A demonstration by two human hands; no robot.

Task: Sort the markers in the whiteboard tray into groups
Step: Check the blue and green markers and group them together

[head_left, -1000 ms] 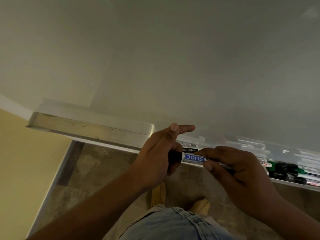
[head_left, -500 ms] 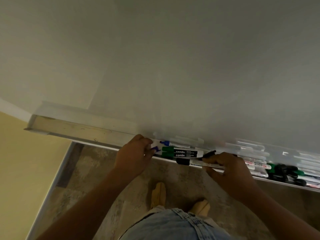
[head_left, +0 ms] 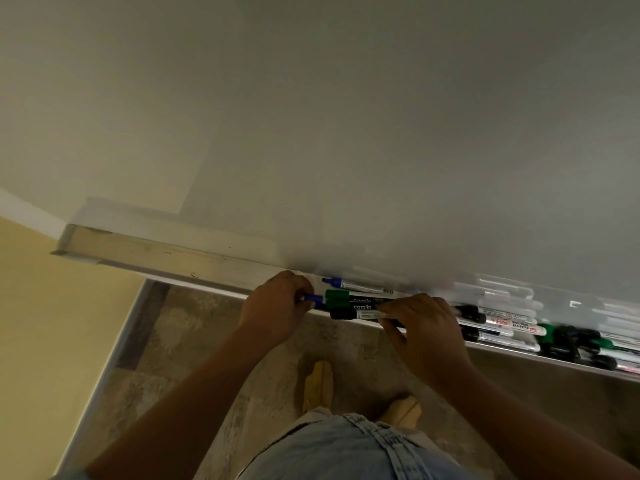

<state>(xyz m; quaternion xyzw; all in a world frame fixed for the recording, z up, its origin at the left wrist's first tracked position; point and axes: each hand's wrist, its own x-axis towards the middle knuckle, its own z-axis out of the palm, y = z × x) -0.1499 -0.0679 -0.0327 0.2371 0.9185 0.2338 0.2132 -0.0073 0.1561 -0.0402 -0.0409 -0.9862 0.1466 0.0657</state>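
Markers point(head_left: 349, 301) lay lengthwise in the tray point(head_left: 156, 254), axes along its run, bunched between my hands. My left hand point(head_left: 277, 306) curled round the blue-capped marker point(head_left: 313, 298); my right hand point(head_left: 422, 327) pinched the black-capped marker point(head_left: 356, 315) at the front lip. Bare tray stretched leftward; unsorted markers point(head_left: 512, 327) crowded the right.

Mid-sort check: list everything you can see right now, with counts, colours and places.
Whiteboard: one, white, upper view.
Tray: one, metal, under the whiteboard.
Blue markers: two, blue caps, tray middle, one behind, one in front.
Green markers: two, green caps, side by side beside them.
Black marker: one, black cap, tray's front edge.
Marker pile: uncounted; black, green, some red; tray's right.
Floor: brown, below.
Wall: yellow, left.
Shoes: two, tan, on floor.
Jeans: blue, bottom.
Left hand: curled at front blue cap, grip unclear.
Right hand: pinches black marker.
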